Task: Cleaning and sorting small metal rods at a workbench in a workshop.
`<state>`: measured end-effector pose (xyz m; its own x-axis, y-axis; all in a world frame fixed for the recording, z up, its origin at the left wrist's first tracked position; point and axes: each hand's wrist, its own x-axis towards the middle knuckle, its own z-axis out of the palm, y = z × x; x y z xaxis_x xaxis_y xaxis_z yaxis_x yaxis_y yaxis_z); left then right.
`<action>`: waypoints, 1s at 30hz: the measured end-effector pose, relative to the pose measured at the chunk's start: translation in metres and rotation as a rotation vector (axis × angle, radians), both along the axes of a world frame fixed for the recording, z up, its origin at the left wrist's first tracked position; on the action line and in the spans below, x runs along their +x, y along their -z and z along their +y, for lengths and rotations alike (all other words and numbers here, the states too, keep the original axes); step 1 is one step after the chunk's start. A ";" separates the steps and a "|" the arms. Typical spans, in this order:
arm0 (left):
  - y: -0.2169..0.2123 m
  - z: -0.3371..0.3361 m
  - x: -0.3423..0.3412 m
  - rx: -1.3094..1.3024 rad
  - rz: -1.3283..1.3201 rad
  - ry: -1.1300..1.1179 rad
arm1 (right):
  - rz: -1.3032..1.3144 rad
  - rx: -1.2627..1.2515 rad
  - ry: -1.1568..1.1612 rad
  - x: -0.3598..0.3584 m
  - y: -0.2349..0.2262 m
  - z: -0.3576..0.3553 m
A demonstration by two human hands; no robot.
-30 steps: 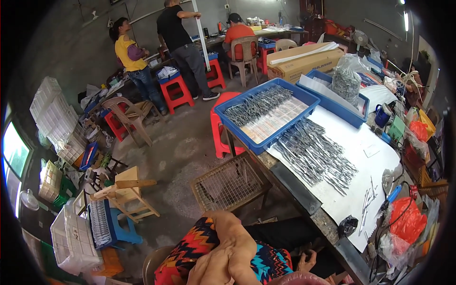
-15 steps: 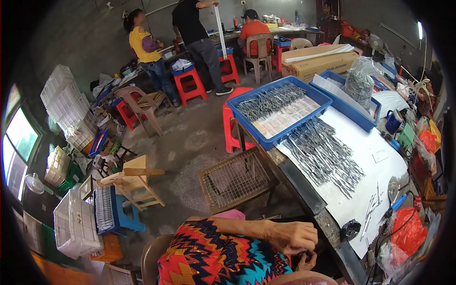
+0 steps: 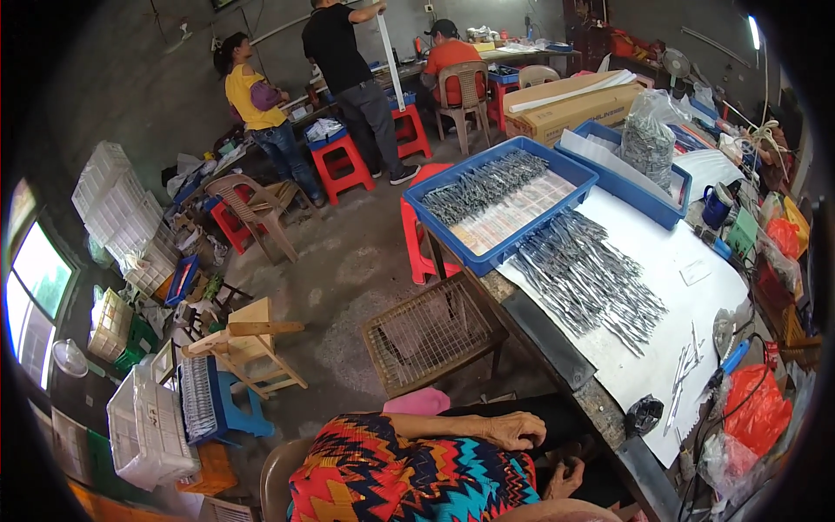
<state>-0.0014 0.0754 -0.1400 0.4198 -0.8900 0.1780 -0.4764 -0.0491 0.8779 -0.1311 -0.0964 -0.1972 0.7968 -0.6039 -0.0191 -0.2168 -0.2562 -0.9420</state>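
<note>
The left hand [image 3: 515,430] is lying palm down at the lower centre of the frame, its fingers loosely bending and its underside facing out of sight; the right hand [image 3: 565,478] is curling just below and to the right, its wrist being hard to make out; what either grip is holding, if anything, and how far it is closing, cannot be told; dark shadow is obscuring the space around the fingers.

A pile of thin metal strips [image 3: 591,278] is lying right of centre on white paper [image 3: 706,296], up and right of both hands and well apart from them; loose strips [image 3: 682,383] are lying lower right; a black bundle [image 3: 644,416] is sitting near the edge of the worktop [image 3: 598,404], its contents not showing; the far-right clutter is fading into the dark rim.
</note>
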 end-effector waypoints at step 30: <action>0.008 -0.005 0.001 -0.002 0.049 -0.002 | 0.039 -0.032 -0.014 0.000 -0.007 0.001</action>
<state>-0.0004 0.0705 -0.1480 0.4297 -0.8889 0.1586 -0.4325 -0.0485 0.9003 -0.1313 -0.0951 -0.1899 0.8042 -0.5936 -0.0306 -0.2490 -0.2897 -0.9241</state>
